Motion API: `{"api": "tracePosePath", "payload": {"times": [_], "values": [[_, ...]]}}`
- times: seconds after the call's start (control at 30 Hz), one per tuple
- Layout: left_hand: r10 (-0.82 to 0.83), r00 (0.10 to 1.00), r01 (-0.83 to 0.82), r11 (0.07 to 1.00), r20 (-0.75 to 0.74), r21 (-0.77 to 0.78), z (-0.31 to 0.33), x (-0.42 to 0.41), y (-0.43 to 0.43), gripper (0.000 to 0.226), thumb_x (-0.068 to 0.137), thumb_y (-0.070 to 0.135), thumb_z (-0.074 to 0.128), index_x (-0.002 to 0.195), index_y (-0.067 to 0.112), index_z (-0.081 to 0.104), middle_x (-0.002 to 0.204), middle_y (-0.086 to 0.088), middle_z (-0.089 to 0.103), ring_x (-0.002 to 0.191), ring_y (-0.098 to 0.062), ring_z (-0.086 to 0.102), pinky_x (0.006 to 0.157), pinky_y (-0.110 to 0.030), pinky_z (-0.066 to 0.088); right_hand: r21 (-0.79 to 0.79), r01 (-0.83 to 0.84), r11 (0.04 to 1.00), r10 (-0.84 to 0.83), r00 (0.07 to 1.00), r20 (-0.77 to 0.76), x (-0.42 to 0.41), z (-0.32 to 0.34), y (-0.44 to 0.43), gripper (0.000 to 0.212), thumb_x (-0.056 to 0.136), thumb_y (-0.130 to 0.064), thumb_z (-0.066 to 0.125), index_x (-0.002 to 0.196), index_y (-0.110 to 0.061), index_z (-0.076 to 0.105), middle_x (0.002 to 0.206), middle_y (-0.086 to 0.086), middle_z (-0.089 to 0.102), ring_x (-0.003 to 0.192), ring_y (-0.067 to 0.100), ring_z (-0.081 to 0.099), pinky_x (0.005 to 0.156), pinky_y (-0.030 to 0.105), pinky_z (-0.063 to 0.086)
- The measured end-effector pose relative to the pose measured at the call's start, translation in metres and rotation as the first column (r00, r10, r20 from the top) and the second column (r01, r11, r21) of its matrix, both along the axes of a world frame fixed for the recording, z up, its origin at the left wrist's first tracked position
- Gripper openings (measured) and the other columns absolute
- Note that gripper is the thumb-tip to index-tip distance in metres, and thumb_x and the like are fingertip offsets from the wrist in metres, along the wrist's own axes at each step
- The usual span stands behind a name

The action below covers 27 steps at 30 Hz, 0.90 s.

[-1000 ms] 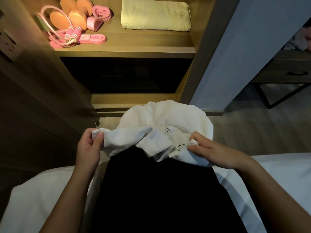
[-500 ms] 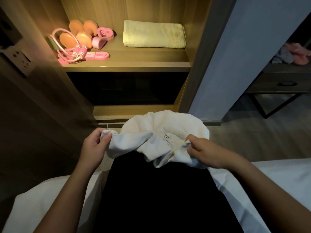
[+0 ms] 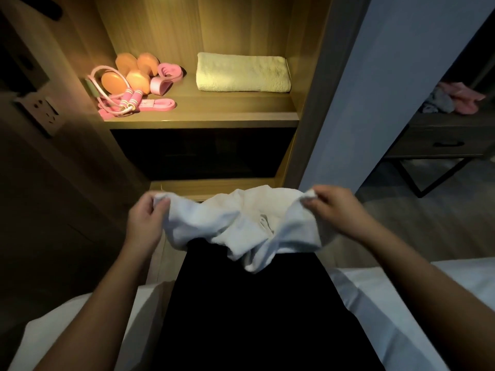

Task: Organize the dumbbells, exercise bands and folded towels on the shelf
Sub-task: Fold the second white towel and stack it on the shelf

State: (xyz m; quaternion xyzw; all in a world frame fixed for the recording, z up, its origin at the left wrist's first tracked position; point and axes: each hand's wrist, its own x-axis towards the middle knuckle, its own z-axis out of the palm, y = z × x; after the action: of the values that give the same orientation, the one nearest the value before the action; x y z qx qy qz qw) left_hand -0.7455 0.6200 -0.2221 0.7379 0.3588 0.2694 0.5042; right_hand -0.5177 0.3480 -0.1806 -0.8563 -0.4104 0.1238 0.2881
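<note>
A crumpled white towel [image 3: 241,226] hangs between my hands above my lap. My left hand [image 3: 144,220] pinches its left corner and my right hand [image 3: 332,207] pinches its right corner. On the lit wooden shelf [image 3: 214,116] lie orange dumbbells [image 3: 134,73], pink exercise bands [image 3: 158,104], a pink skipping rope [image 3: 126,99] and a folded cream towel [image 3: 242,73] at the right.
Below the shelf is a dark compartment [image 3: 198,153]. A wall socket [image 3: 42,113] sits on the left panel. A grey wall [image 3: 375,89] stands right of the shelf, with a dark side table [image 3: 450,140] holding clothes beyond. White bedding [image 3: 401,303] surrounds my lap.
My hands have moved apart and upward, spreading the white towel wider; my right hand now holds a corner. The view has tilted up, showing more of the shelf.
</note>
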Motion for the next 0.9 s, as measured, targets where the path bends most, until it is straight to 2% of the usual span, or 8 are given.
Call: {"api": "tracePosePath", "payload": {"times": [0.07,0.2,0.33,0.43,0.5,0.57,0.7,0.9], "values": [[0.056,0.996,-0.06,0.997,0.067,0.054,0.024,0.025,0.022,0.014,0.1,0.015,0.049,0.103,0.008,0.06,0.092,-0.006,0.06,0.085,-0.016,0.054,0.073,-0.032,0.043,0.062,0.098,0.993,-0.102,0.993,0.06,0.037,0.019,0.02,0.029,0.095,-0.023,0.059,0.072,-0.006,0.056,0.065,0.003,0.052,0.06,0.012,0.046,0.054,0.02,0.032],[0.119,0.987,-0.138,0.973,0.111,0.186,0.075,0.074,0.077,0.014,0.099,0.021,0.053,0.099,0.009,0.061,0.091,-0.007,0.058,0.085,-0.017,0.052,0.074,-0.032,0.041,0.223,0.309,0.925,-0.33,0.942,0.065,0.115,0.061,0.054,0.033,0.094,-0.021,0.058,0.071,0.002,0.053,0.064,0.01,0.045,0.066,0.02,0.043,0.058,0.032,0.03],[0.302,0.946,-0.322,0.915,0.115,0.243,0.124,0.09,0.126,0.013,0.098,0.024,0.053,0.097,0.013,0.058,0.094,-0.011,0.056,0.088,-0.022,0.05,0.076,-0.032,0.039,0.358,0.531,0.768,-0.554,0.832,-0.044,0.164,0.108,0.051,0.035,0.095,-0.016,0.055,0.065,-0.002,0.044,0.063,0.009,0.038,0.062,0.017,0.036,0.055,0.032,0.029],[0.466,0.867,-0.493,0.851,0.174,0.179,0.15,0.073,0.163,0.016,0.096,0.025,0.052,0.098,0.012,0.06,0.094,-0.011,0.054,0.089,-0.02,0.049,0.079,-0.031,0.04,0.425,0.661,0.619,-0.679,0.722,-0.133,0.194,0.128,0.02,0.037,0.096,-0.016,0.054,0.062,-0.007,0.04,0.062,0.009,0.032,0.059,0.016,0.032,0.06,0.03,0.029],[0.505,0.842,-0.534,0.831,0.191,0.156,0.157,0.062,0.186,0.028,0.093,0.034,0.055,0.104,0.01,0.066,0.101,-0.014,0.063,0.097,-0.027,0.059,0.094,-0.039,0.047,0.448,0.69,0.569,-0.711,0.686,-0.155,0.205,0.134,0.007,0.029,0.094,-0.024,0.055,0.074,-0.004,0.054,0.071,0.017,0.04,0.069,0.022,0.042,0.065,0.03,0.031],[0.526,0.827,-0.553,0.824,0.197,0.123,0.162,0.059,0.2,0.033,0.091,0.038,0.055,0.109,0.013,0.066,0.109,-0.014,0.066,0.106,-0.032,0.061,0.1,-0.047,0.048,0.482,0.681,0.551,-0.706,0.689,-0.164,0.209,0.139,0.007,0.034,0.088,-0.035,0.056,0.074,-0.004,0.056,0.073,0.018,0.041,0.071,0.022,0.041,0.065,0.032,0.031],[0.543,0.798,-0.569,0.822,0.261,0.032,0.175,0.063,0.193,0.027,0.096,0.034,0.051,0.114,0.018,0.063,0.111,-0.007,0.061,0.104,-0.025,0.058,0.099,-0.043,0.048,0.518,0.673,0.528,-0.697,0.692,-0.188,0.217,0.142,0.017,0.041,0.092,-0.034,0.056,0.062,-0.012,0.04,0.064,0.009,0.037,0.069,0.022,0.039,0.065,0.036,0.032],[0.527,0.806,-0.561,0.825,0.27,0.064,0.175,0.061,0.187,0.01,0.099,0.026,0.048,0.098,0.018,0.055,0.1,-0.005,0.051,0.095,-0.02,0.048,0.093,-0.035,0.044,0.524,0.648,0.553,-0.676,0.717,-0.173,0.215,0.131,0.023,0.032,0.096,-0.031,0.051,0.073,-0.014,0.038,0.067,0.006,0.033,0.062,0.017,0.03,0.056,0.035,0.023]]}}
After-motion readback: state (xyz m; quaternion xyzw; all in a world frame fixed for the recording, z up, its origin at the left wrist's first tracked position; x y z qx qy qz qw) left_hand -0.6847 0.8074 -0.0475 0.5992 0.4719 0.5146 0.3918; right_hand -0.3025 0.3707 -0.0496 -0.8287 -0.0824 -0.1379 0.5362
